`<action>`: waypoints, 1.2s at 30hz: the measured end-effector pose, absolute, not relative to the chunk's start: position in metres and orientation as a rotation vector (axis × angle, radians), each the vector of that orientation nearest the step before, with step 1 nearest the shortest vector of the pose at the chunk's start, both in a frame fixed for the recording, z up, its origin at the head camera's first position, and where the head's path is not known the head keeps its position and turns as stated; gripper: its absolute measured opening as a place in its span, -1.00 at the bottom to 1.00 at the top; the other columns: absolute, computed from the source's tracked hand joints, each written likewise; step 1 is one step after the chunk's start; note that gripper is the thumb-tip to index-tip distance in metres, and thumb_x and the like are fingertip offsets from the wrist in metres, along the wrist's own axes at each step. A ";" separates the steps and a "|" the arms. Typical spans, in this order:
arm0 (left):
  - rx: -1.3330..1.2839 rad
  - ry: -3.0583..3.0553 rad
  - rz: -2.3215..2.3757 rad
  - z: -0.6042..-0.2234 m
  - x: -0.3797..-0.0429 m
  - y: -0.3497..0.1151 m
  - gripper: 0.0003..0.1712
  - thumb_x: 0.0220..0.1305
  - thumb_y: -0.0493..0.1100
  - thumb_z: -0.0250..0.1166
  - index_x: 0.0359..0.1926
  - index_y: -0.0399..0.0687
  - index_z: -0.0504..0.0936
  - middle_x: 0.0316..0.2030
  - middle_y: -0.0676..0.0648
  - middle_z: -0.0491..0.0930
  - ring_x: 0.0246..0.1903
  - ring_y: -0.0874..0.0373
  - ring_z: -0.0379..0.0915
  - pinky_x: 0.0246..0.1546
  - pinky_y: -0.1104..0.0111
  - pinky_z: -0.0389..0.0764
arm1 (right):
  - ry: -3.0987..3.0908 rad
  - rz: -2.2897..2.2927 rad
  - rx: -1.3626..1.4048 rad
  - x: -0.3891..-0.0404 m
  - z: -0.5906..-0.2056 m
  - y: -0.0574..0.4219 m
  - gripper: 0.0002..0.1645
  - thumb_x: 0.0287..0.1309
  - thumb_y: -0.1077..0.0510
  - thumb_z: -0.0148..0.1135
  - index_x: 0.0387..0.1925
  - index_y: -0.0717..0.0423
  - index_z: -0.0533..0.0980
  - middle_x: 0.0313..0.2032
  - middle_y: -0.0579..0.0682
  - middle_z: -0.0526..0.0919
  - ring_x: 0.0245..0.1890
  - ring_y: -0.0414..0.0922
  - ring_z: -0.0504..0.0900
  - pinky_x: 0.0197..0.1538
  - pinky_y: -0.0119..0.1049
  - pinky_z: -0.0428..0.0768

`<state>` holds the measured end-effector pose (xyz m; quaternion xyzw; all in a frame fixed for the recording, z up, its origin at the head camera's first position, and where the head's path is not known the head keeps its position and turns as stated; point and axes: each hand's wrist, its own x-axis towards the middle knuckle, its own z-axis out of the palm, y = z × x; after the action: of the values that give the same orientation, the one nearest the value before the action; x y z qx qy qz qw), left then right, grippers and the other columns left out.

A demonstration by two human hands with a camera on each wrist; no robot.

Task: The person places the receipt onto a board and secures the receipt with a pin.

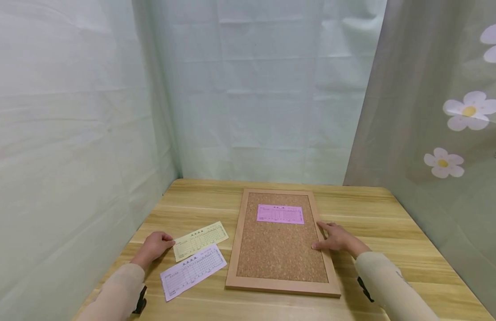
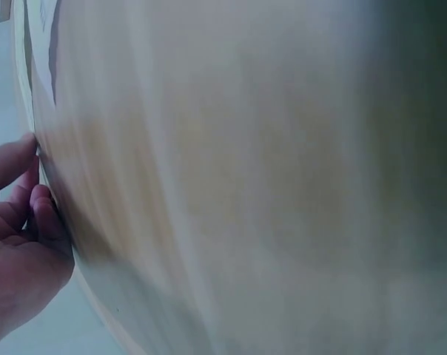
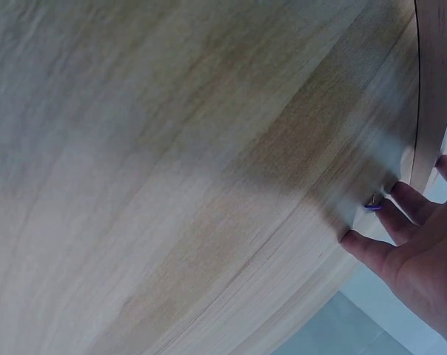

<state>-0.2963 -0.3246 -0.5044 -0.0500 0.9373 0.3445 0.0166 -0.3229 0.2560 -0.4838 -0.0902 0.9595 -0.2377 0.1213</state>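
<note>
Pinching at left: the person's left hand [image 1: 154, 246] draws thumb and fingertips together on the left edge of a printed yellow slip [image 1: 200, 240], which lies slantwise on the tabletop [image 1: 362, 207], left of the board.
Lavender slip: a second printed form [image 1: 193, 271], just below the yellow one and nearer the person, its upper corner meeting the yellow paper's lower edge.
Cork board: flat on the table, the bare cork [image 1: 277, 254] ringed by a wooden frame [image 1: 283, 287].
Pink slip: a printed form [image 1: 280, 214] on the board's upper part.
Right hand: fingers [image 3: 411, 203] spread, the hand [image 1: 338, 238] rests at the frame's right side, thumb reaching over toward the cork.
Small purple-edged item: a tiny object [image 3: 373, 203] at a right fingertip; from where I stand I cannot tell what it is.
Sleeves: pale on both arms [image 1: 392, 283], a dark strap [image 1: 365, 289] below the right cuff.
Backdrop: pale hanging sheets [image 1: 268, 98], white flowers [image 1: 471, 110] on the right one.
</note>
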 end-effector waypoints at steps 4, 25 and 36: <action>-0.214 2.887 1.090 -0.507 -0.297 -0.324 -0.82 0.35 -0.30 0.21 -0.20 -0.42 0.60 -0.31 -0.22 0.56 -0.31 -0.03 0.42 -0.28 0.20 0.47 | 2.810 -0.690 -0.271 -0.322 -0.484 0.256 0.24 -0.06 -0.31 0.49 0.48 0.22 0.16 0.35 0.50 0.17 0.33 0.47 0.16 0.22 0.36 0.25; -0.331 2.717 1.502 -0.506 -0.308 -0.339 -0.74 0.43 -0.30 0.09 -0.08 -0.52 0.49 -0.46 -0.14 0.56 -0.48 0.12 0.50 -0.45 0.36 0.52 | 2.810 -0.696 -0.253 -0.319 -0.480 0.254 0.21 -0.03 -0.28 0.49 0.48 0.22 0.16 0.34 0.50 0.18 0.33 0.46 0.16 0.23 0.36 0.23; -0.353 2.665 1.529 -0.502 -0.305 -0.334 -0.71 0.43 -0.28 0.11 -0.03 -0.52 0.48 -0.45 -0.13 0.58 -0.49 0.14 0.53 -0.47 0.39 0.53 | 2.810 -0.698 -0.248 -0.321 -0.483 0.255 0.22 -0.03 -0.29 0.48 0.49 0.20 0.14 0.35 0.48 0.17 0.33 0.45 0.15 0.23 0.35 0.24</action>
<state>-0.3052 -0.3343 -0.5016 -0.1141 0.8615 0.4942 0.0243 -0.3208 0.2548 -0.4826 -0.0847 0.9602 -0.2386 0.1176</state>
